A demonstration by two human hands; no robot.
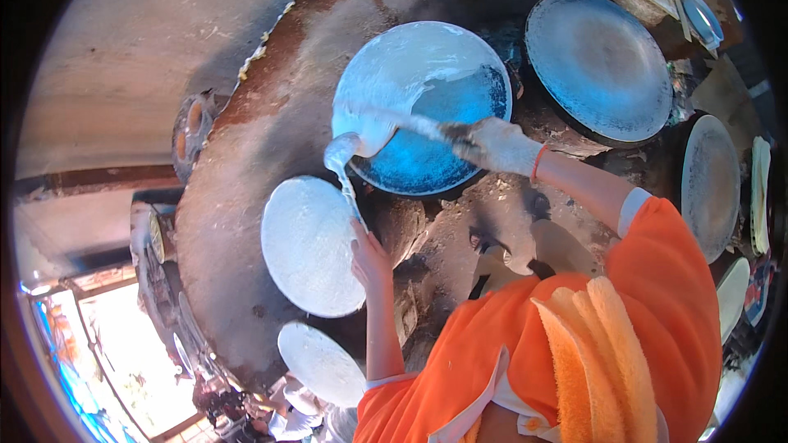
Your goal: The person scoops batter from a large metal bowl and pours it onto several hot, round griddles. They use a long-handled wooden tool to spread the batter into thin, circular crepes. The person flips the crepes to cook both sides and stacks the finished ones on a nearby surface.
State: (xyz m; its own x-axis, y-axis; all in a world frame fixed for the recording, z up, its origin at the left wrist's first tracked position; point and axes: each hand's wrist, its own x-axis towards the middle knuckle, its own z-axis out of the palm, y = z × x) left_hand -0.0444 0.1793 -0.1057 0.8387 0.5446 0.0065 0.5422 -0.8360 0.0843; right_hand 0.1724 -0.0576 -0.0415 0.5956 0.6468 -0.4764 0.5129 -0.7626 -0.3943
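Note:
A round dark griddle [472, 107] lies ahead of me, over half covered by wet white batter [410, 57]. My right hand [502, 146], in a pale work glove, is closed around the handle of a long, pale, flat spreader [417, 125], blurred, which reaches across the batter. Bare fingers of my left hand [372, 261] grip the handle of a ladle [343, 150]. Its bowl is coated in white batter and stands at the griddle's left edge. Under the ladle and left hand is a second round pan [312, 246] with a whitish surface.
Bare round griddles stand at far right [599, 66] and right [710, 189]. Another pale disc [322, 363] lies lower left. The griddles sit around a curved brown earthen ledge [238, 221]. A blue bowl [703, 18] is at upper right. My feet are on the ground between the griddles.

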